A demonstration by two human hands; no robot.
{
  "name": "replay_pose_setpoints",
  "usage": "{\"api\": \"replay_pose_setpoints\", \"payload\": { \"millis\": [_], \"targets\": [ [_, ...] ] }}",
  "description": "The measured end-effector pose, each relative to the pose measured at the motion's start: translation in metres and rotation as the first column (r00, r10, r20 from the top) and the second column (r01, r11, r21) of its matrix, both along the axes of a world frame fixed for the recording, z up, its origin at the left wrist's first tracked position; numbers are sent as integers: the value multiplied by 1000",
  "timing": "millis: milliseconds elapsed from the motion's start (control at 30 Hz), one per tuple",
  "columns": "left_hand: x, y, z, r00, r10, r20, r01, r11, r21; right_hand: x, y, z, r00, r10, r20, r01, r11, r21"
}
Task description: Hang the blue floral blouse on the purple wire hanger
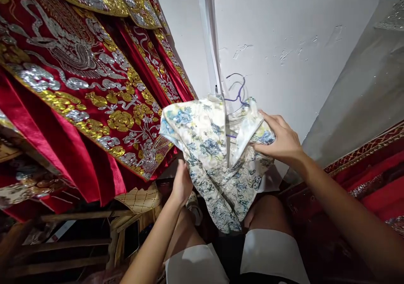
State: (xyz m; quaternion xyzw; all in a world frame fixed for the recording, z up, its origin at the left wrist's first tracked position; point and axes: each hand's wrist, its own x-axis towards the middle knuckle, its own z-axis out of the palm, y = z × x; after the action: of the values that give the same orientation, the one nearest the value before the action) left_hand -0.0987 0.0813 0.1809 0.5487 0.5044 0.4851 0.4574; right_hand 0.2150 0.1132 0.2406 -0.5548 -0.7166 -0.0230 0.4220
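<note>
A cream garment with a blue floral print (208,149) hangs in front of me on a purple wire hanger (238,91). My right hand (280,140) grips the garment's upper right part near the collar, fingers closed on the fabric. My left hand (181,183) holds the garment's left side from underneath, with its fingers hidden behind the cloth. The garment's lower end drapes down between my knees.
Red robes with gold and silver embroidery (82,78) hang close on the left. More red embroidered cloth (372,170) lies at the right. A white pole (211,35) rises along the white wall behind. A wooden chair frame (78,233) stands low left.
</note>
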Motion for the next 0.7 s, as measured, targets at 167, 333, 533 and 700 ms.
{"api": "replay_pose_setpoints", "payload": {
  "millis": [167,333,533,700],
  "targets": [
    [-4,-13,-28,920,216,328,-176,973,-148,-26,-6,2,979,119,165,-127,991,38],
    [8,-37,-60,834,304,460,-207,946,-250,-36,-35,-46,943,332,-31,-326,937,127],
    [53,-53,-77,763,366,532,-277,930,-242,-69,-68,-151,694,108,-712,-318,933,-169],
    [62,-60,-69,792,336,510,-279,942,-188,-110,-71,-183,581,210,-787,-635,721,-277]
  ]
}}
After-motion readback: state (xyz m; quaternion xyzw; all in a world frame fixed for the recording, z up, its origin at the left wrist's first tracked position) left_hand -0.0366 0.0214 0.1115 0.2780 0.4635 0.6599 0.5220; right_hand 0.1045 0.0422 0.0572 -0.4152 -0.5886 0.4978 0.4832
